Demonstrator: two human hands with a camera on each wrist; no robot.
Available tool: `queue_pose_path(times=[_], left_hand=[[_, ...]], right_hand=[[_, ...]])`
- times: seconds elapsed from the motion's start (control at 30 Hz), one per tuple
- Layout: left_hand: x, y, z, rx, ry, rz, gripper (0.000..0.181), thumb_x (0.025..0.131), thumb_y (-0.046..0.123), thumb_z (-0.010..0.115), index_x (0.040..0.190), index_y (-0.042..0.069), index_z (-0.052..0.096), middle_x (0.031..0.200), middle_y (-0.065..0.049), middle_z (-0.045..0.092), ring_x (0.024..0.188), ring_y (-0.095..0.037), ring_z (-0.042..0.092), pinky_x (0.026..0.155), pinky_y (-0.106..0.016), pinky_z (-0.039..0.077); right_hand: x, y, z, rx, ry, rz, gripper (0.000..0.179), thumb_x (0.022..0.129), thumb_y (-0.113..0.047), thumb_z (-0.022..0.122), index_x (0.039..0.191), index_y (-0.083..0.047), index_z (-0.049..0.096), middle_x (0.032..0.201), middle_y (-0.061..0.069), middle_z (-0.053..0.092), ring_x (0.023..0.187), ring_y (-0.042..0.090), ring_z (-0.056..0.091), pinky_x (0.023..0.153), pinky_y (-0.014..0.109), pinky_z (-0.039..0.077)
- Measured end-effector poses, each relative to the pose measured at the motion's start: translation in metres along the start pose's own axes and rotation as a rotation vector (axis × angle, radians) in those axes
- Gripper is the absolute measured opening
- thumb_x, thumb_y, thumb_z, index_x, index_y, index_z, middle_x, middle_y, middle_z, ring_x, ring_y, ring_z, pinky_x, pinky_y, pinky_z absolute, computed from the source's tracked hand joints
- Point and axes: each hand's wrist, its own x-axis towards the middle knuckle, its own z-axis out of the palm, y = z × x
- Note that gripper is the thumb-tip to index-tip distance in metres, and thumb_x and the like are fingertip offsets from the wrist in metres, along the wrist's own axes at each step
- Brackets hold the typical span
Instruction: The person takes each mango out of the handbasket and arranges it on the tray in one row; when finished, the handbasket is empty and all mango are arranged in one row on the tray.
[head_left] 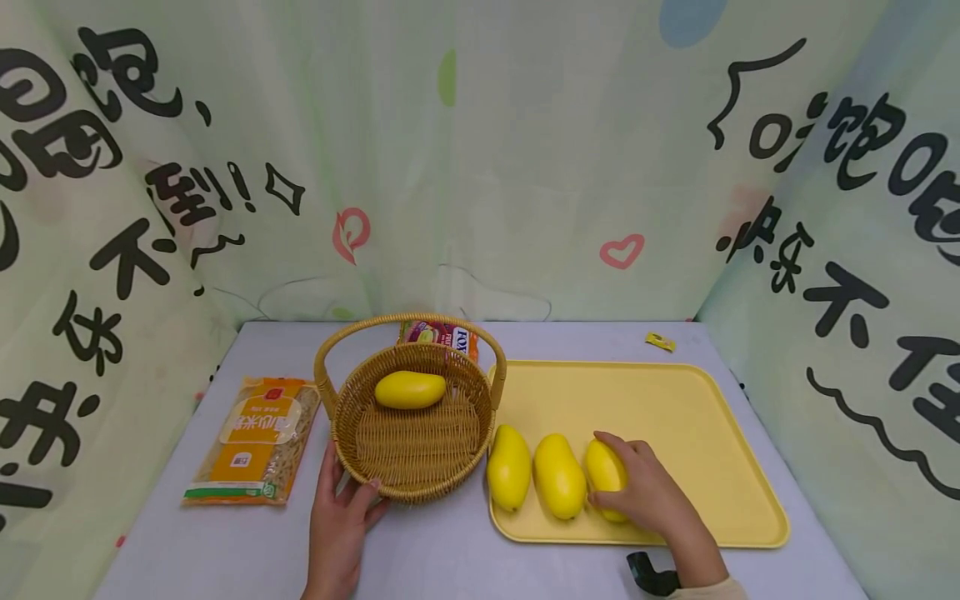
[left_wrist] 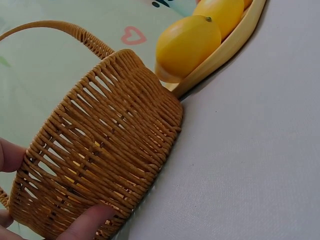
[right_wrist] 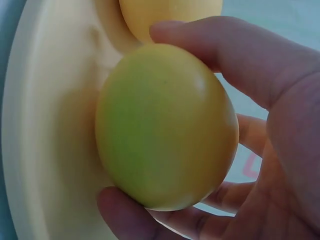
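Note:
A woven basket (head_left: 420, 425) with an arched handle stands left of the middle of the table, one yellow mango (head_left: 409, 390) lying inside it. My left hand (head_left: 343, 508) grips the basket's near left side, its thumb against the weave (left_wrist: 95, 145) in the left wrist view. On the yellow tray (head_left: 615, 400), two mangoes (head_left: 509, 468) lie side by side at the left end. Beside them my right hand (head_left: 637, 487) holds a third mango (right_wrist: 165, 127), fingers and thumb curled round it; the right wrist view shows its blunt end, greenish on one side.
An orange bag of grain (head_left: 255, 442) lies flat left of the basket. Behind the basket is a purple-red packet (head_left: 457, 337), partly hidden. A small yellow wrapper (head_left: 660, 342) lies beyond the tray. Printed curtains (head_left: 525, 167) enclose the table on the back and sides.

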Motion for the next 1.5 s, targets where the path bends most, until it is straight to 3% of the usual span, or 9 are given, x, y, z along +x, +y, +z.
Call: queue_pose_path(times=[0.33,0.9,1.13,1.23,1.37,1.5], left_hand=[[0.001,-0.001,-0.001,-0.01,-0.011,0.007,0.097,0.105,0.008,0.06,0.169,0.047,-0.002,0.179,-0.008,0.006,0.153,-0.039,0.038,0.103,-0.051,0.06],[0.0,-0.001,0.0,-0.02,-0.029,0.019,0.097,0.105,0.007,0.059,0.169,0.047,-0.002,0.179,-0.009,0.006,0.153,-0.039,0.038,0.101,-0.047,0.061],[0.0,-0.001,0.0,-0.013,-0.033,0.019,0.097,0.105,0.007,0.06,0.168,0.048,-0.001,0.179,-0.009,0.006,0.153,-0.038,0.039,0.1,-0.046,0.062],[0.0,0.0,0.0,-0.017,-0.032,0.019,0.097,0.105,0.007,0.061,0.168,0.049,0.0,0.179,-0.008,0.007,0.152,-0.038,0.04,0.099,-0.045,0.063],[-0.001,0.0,0.0,-0.019,-0.03,0.016,0.098,0.104,0.006,0.061,0.168,0.048,0.0,0.179,-0.008,0.007,0.152,-0.038,0.039,0.098,-0.044,0.063],[-0.002,0.0,-0.001,-0.016,-0.022,0.012,0.098,0.104,0.006,0.061,0.169,0.046,-0.001,0.179,-0.008,0.006,0.152,-0.038,0.039,0.099,-0.045,0.062]], right_hand=[[-0.002,0.003,-0.002,0.019,-0.008,-0.001,0.104,0.081,-0.05,0.087,0.161,-0.006,0.037,0.141,0.028,0.054,0.108,0.031,0.058,0.105,0.062,0.054],[-0.007,0.008,-0.004,-0.005,-0.032,0.013,0.106,0.083,-0.052,0.085,0.162,-0.003,0.034,0.143,0.029,0.054,0.113,0.034,0.058,0.108,0.065,0.051],[-0.023,0.002,-0.02,-0.003,-0.031,-0.004,0.108,0.083,-0.049,0.087,0.164,-0.005,0.031,0.15,0.034,0.049,0.13,0.046,0.055,0.112,0.07,0.046],[-0.03,-0.003,-0.028,0.01,-0.008,0.005,0.107,0.083,-0.049,0.087,0.165,-0.008,0.031,0.15,0.032,0.05,0.128,0.046,0.057,0.108,0.068,0.05],[-0.036,-0.012,-0.032,0.185,0.108,0.005,0.089,0.091,-0.044,0.083,0.161,-0.013,0.039,0.149,0.023,0.057,0.126,0.04,0.062,0.101,0.052,0.061],[-0.036,-0.027,-0.027,0.546,0.22,-0.056,0.062,0.098,-0.03,0.078,0.15,-0.01,0.052,0.138,0.011,0.065,0.118,0.023,0.068,0.092,0.03,0.064]])
